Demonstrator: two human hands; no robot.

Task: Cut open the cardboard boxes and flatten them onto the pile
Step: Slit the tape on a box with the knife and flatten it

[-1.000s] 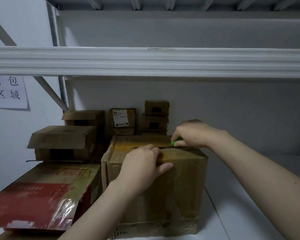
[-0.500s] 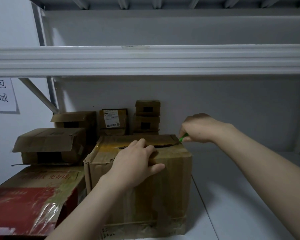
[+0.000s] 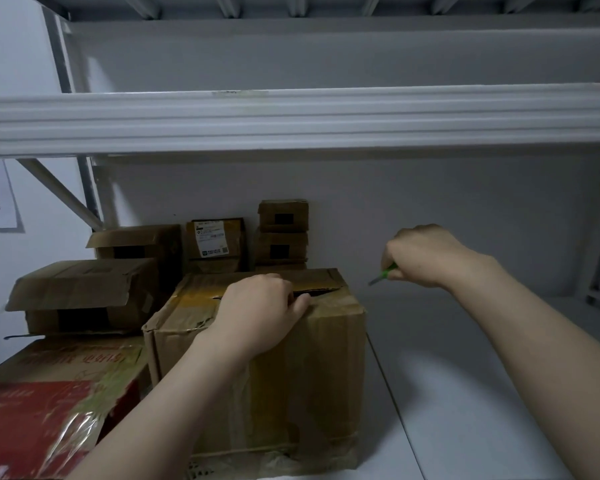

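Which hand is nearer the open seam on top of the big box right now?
Left. The left hand grips the big box at the open seam. The right hand holds the green cutter off to the box's right, clear of it.

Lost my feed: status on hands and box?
Left hand grips top edge of big box. Right hand holds green cutter, off the box. Top seam split open.
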